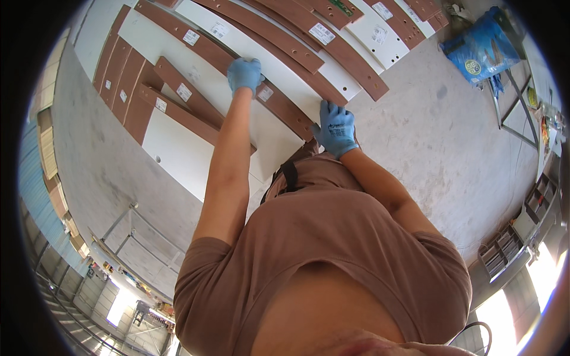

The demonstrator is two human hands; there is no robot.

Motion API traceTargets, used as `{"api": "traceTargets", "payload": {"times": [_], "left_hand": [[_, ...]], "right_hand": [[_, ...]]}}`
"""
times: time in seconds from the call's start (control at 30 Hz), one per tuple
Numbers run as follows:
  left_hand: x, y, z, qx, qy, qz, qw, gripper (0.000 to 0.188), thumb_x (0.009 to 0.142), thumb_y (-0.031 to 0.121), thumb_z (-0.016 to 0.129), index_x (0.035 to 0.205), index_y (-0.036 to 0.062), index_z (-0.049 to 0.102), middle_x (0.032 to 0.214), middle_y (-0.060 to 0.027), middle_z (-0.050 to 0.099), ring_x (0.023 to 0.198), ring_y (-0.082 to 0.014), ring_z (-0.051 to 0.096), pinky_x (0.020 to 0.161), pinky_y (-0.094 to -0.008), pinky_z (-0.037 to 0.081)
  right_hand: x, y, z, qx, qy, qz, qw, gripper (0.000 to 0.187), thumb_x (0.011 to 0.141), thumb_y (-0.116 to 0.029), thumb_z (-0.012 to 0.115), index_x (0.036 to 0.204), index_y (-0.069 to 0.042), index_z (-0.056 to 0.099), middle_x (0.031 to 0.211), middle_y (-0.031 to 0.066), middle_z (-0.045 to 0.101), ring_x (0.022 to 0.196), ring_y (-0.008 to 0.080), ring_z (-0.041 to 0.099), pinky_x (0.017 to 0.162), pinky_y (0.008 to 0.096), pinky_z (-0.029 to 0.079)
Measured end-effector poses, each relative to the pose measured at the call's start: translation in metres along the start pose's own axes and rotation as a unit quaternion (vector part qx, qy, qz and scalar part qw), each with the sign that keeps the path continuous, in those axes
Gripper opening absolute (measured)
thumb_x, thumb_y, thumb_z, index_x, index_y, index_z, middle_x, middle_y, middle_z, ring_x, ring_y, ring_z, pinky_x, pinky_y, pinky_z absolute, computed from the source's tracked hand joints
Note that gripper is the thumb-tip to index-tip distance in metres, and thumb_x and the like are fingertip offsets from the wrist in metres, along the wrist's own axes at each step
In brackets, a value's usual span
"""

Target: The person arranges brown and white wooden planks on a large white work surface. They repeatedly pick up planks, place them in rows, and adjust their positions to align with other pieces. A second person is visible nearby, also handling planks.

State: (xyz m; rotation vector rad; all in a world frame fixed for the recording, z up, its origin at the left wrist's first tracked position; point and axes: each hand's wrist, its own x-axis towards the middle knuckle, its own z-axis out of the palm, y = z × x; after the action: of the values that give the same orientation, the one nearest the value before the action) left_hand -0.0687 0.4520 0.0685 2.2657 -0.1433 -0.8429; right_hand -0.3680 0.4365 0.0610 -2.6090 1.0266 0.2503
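My left hand (244, 76), in a blue glove, is closed at the upper edge of a long brown board (286, 111) with a white label. A white panel (270, 65) lies alongside that board on its far side. At the panel's right end, my right hand (336, 129), gloved alike, has its fingers bent together over the end edge. Its thumb lies close to the brown board's end. My fingertips are partly hidden in both places, so the exact depth of each grip does not show.
Several more brown boards (347, 62) and white panels (178, 151), some labelled and drilled, lie stacked beyond and to the left. A blue plastic sack (480, 50) is at the far right beside a metal frame (515, 115). Another metal frame (127, 228) stands left on the concrete floor (424, 142).
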Motion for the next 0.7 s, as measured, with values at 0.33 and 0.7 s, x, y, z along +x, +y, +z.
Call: {"api": "traceTargets", "payload": {"times": [0.33,0.7], "left_hand": [[-0.018,0.006,-0.018,0.031,0.17,0.162,0.971,0.033,0.091,0.033,0.066,0.1,0.001,0.07,0.099,-0.0187,0.075,0.093,-0.0376,0.072,0.086,-0.0469,0.058],[0.019,-0.037,-0.035,-0.461,-0.038,-0.045,0.886,0.022,0.098,0.019,0.074,0.115,0.0073,0.067,0.107,-0.0086,0.074,0.096,-0.028,0.073,0.086,-0.0421,0.062]], "right_hand": [[-0.008,-0.021,-0.034,0.003,0.007,-0.015,1.0,0.068,0.08,-0.047,0.08,0.125,-0.004,0.052,0.104,0.0155,0.064,0.094,0.0322,0.064,0.078,0.0482,0.046],[-0.023,-0.051,-0.085,0.057,0.0,-0.035,0.998,0.062,0.075,-0.039,0.081,0.12,-0.005,0.054,0.1,0.013,0.065,0.09,0.0304,0.067,0.076,0.047,0.047]]}}
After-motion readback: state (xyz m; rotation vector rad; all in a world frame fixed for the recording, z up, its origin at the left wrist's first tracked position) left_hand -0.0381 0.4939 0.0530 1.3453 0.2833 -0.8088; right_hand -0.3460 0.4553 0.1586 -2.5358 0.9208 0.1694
